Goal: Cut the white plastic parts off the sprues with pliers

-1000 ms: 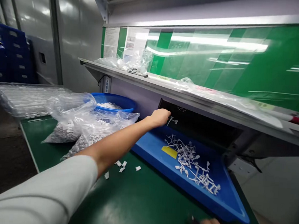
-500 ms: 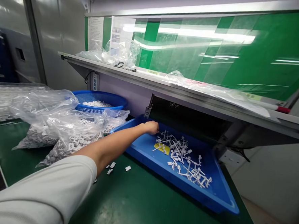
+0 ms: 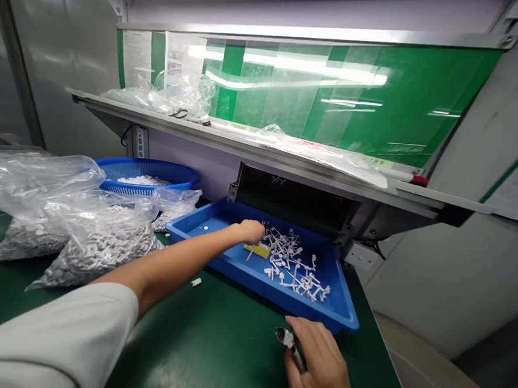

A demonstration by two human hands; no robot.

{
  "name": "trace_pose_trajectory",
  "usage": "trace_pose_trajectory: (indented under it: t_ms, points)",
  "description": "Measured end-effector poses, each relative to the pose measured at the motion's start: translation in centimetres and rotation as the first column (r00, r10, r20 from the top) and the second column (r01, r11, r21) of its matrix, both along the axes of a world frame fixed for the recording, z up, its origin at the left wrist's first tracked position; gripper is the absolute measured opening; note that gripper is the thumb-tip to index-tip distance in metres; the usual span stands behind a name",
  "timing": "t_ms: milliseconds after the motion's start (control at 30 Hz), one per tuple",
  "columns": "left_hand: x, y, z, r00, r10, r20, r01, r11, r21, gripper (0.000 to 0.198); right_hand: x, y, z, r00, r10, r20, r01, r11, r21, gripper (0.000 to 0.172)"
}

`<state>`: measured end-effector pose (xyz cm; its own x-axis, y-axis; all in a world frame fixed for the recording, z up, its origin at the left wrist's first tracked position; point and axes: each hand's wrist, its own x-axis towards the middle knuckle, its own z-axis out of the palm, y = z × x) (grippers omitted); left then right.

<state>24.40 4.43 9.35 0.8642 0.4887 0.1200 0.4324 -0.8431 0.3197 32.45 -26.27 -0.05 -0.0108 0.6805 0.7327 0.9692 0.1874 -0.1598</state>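
My left hand (image 3: 250, 231) reaches into the blue tray (image 3: 204, 233), fingers closed on a white plastic sprue piece at the left edge of the pile of white sprues (image 3: 292, 263). A yellow tag (image 3: 259, 251) lies in the tray just right of that hand. My right hand (image 3: 319, 361) rests on the green table in front of the tray's near rim, wrapped round small cutting pliers (image 3: 288, 340) whose dark head points left and up.
Two clear bags of white parts (image 3: 93, 242) lie at the left, with a blue round basket (image 3: 148, 172) of white parts behind. A metal shelf (image 3: 261, 150) with plastic bags overhangs the tray. One small white part (image 3: 196, 282) lies on the green mat (image 3: 215, 343).
My left hand came down from the dark opening behind the tray to the sprue pile. My right hand with the pliers has come into view near the tray. The view shifted right.
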Motion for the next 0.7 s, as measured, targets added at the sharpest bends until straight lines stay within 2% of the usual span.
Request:
trace_pose_trajectory:
  t_ms: [100,167,200,267,333,400,500,533,567,600,633,667,700]
  points:
    - [-4.0,-1.4,0.3,0.997,0.013,0.078,-0.006,0.995,-0.095,0.021,-1.0,-0.6,-0.2,0.993,0.078,-0.094,-0.079,0.997,-0.012,0.029]
    - [-7.0,-4.0,-0.3,0.981,0.004,0.194,0.051,0.959,-0.278,0.032,-1.9,-0.5,0.3,0.961,-0.016,-0.276,0.0,0.998,-0.056,0.028]
    - [-8.3,-5.7,-0.8,0.964,-0.002,0.266,0.112,0.91,-0.399,0.036,-2.5,-0.3,0.8,0.918,-0.085,-0.386,0.048,0.993,-0.104,0.032]
    - [-10.3,-9.1,-1.9,0.916,0.002,0.401,0.267,0.742,-0.615,0.04,-4.1,0.2,2.1,0.815,-0.166,-0.556,0.057,0.977,-0.207,0.044]
    - [-11.6,-12.1,-2.6,0.889,0.017,0.457,0.369,0.565,-0.738,0.041,-5.9,0.7,3.5,0.773,-0.116,-0.624,-0.05,0.969,-0.242,0.051]
    - [-12.6,-14.1,-3.1,0.889,0.035,0.457,0.405,0.405,-0.82,0.042,-7.5,1.2,4.5,0.745,-0.073,-0.664,-0.089,0.974,-0.207,0.047]
    - [-13.8,-16.0,-3.8,0.856,0.194,0.479,0.454,0.16,-0.876,0.042,-9.2,1.2,4.9,0.673,-0.159,-0.722,0.06,0.985,-0.162,0.043]
    - [-14.1,-16.5,-4.1,0.838,0.26,0.48,0.469,0.108,-0.877,0.045,-9.6,1.0,4.8,0.653,-0.188,-0.733,0.105,0.982,-0.158,0.044]
    - [-14.5,-17.1,-4.5,0.819,0.314,0.48,0.476,0.095,-0.874,0.049,-9.9,0.8,4.6,0.642,-0.206,-0.739,0.135,0.978,-0.156,0.045]
    - [-14.9,-17.6,-5.0,0.803,0.347,0.485,0.473,0.125,-0.872,0.051,-10.3,0.6,4.4,0.634,-0.216,-0.742,0.152,0.976,-0.154,0.045]
    - [-15.3,-18.2,-5.4,0.792,0.357,0.496,0.457,0.191,-0.868,0.051,-10.7,0.3,4.2,0.627,-0.222,-0.746,0.158,0.975,-0.157,0.044]
    - [-15.8,-18.7,-5.8,0.786,0.348,0.511,0.431,0.284,-0.856,0.048,-11.1,0.1,4.1,0.623,-0.226,-0.749,0.158,0.974,-0.162,0.044]
    - [-16.3,-19.1,-6.0,0.777,0.321,0.542,0.405,0.404,-0.82,0.042,-11.6,-0.1,4.0,0.621,-0.227,-0.75,0.152,0.974,-0.169,0.044]
